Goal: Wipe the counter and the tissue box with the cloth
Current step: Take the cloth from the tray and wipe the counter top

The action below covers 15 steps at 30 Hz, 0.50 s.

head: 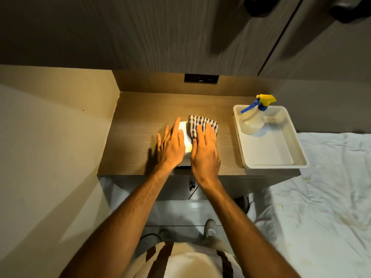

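Note:
A white tissue box [186, 138] stands near the middle of the wooden counter [136, 125], mostly covered by my hands. My left hand [171, 145] lies flat against the box's left side and top, fingers spread. A blue-and-white striped cloth [200, 123] is draped over the box's right part. My right hand [204, 151] presses flat on the cloth, fingers pointing away from me.
A white tray [281, 157] sits at the counter's right end with a clear spray bottle [253, 119], blue and yellow head, standing in its far corner. A dark socket panel [201, 78] is on the back wall. A white-sheeted bed [331, 197] lies to the right.

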Motion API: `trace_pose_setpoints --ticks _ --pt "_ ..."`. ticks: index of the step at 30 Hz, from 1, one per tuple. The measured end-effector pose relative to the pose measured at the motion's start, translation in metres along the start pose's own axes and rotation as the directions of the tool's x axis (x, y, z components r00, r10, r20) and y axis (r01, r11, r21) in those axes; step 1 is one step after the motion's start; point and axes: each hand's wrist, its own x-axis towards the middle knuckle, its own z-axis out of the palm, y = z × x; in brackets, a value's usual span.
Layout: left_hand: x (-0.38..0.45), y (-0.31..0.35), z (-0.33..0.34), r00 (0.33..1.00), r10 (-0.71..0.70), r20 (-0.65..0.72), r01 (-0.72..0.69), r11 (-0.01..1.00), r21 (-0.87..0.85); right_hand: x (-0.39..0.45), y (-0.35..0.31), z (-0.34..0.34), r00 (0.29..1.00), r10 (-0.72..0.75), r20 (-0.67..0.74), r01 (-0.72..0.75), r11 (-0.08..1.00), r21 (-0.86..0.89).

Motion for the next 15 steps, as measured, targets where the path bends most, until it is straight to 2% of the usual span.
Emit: trace_pose_setpoints --ticks 3,6,8,10,12,15 --pt "-0.002 -0.001 -0.002 1.000 0.021 -0.019 -0.021 1.000 -0.003 -0.032 -0.006 0.005 0.993 -0.119 0.022 0.120 0.989 -0.088" --pt "-0.001 -0.001 -0.001 1.000 0.028 0.004 -0.028 0.997 0.074 0.007 -0.012 -0.002 0.973 -0.213 0.093 0.220 0.973 -0.065" --pt "-0.001 -0.001 0.000 1.000 0.015 0.006 -0.015 0.996 0.085 0.038 -0.011 -0.008 0.974 -0.198 0.108 0.204 0.978 -0.045" --pt "-0.001 0.001 0.000 1.000 0.002 -0.003 -0.002 0.998 0.064 0.048 -0.007 -0.009 0.991 -0.105 0.078 0.101 0.994 0.053" --pt "0.000 0.002 0.000 1.000 -0.013 -0.018 0.013 0.999 0.037 0.031 -0.004 -0.006 1.000 -0.017 0.023 0.015 0.993 0.114" --pt "-0.001 -0.001 -0.001 1.000 0.006 0.005 -0.006 0.999 0.043 -0.015 -0.002 -0.001 0.999 -0.030 -0.018 0.031 0.997 0.068"
